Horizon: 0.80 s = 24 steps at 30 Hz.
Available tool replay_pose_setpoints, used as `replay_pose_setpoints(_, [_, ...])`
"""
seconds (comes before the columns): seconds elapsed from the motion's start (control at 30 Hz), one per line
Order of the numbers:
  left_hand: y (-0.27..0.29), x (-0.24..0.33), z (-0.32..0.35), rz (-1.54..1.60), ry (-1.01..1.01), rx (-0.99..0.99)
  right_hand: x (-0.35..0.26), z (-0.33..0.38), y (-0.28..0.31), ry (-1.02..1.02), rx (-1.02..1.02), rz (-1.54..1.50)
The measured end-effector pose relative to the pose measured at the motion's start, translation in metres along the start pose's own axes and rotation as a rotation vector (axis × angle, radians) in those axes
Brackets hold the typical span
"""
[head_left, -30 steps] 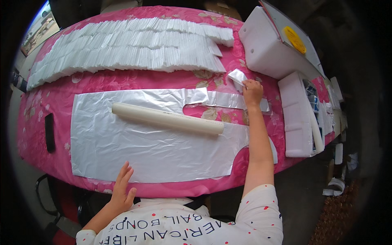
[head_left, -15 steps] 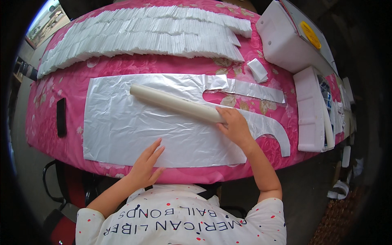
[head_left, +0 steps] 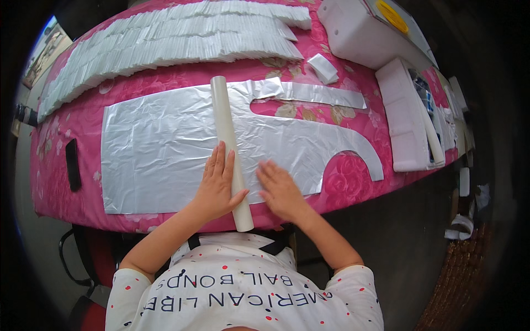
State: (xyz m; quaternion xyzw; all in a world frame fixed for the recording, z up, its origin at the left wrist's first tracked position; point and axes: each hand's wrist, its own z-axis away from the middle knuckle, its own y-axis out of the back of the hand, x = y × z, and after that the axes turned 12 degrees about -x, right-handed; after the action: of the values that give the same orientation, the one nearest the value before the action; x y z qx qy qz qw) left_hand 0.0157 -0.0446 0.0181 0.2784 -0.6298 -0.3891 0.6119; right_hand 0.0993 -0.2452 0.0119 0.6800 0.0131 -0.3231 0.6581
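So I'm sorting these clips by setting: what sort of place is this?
Probably a small home workshop for handwork: a table under a pink floral cloth, a cut silver sheet, rows of stacked white pieces and foam boxes.

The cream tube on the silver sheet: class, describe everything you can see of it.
The cream tube is a long, slim, smooth cylinder, like rolled paper or card. It lies flat across the silver sheet, running from the sheet's far edge to the table's near edge, where its end sticks out slightly. The left hand rests flat against its left side, thumb on the tube; the right hand presses the sheet just beside it.
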Motion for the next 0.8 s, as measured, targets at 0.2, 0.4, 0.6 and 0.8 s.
replay_pose_setpoints(0.2, [-0.012, 0.025, -0.008, -0.021, 0.032, 0.022, 0.120, 0.049, 0.034, -0.308, 0.162, 0.196])
replay_pose_setpoints(0.4, [-0.012, 0.032, -0.008, -0.053, 0.041, 0.002, 0.203, 0.119, 0.066, -0.687, 0.382, 0.272])
replay_pose_setpoints(0.6, [-0.012, 0.038, -0.010, -0.061, 0.058, -0.029, 0.189, 0.115, 0.072, -0.687, 0.614, 0.371])
replay_pose_setpoints(0.8, [-0.014, 0.036, -0.011, -0.054, 0.031, -0.029, 0.108, 0.082, 0.090, -0.584, 0.691, 0.251])
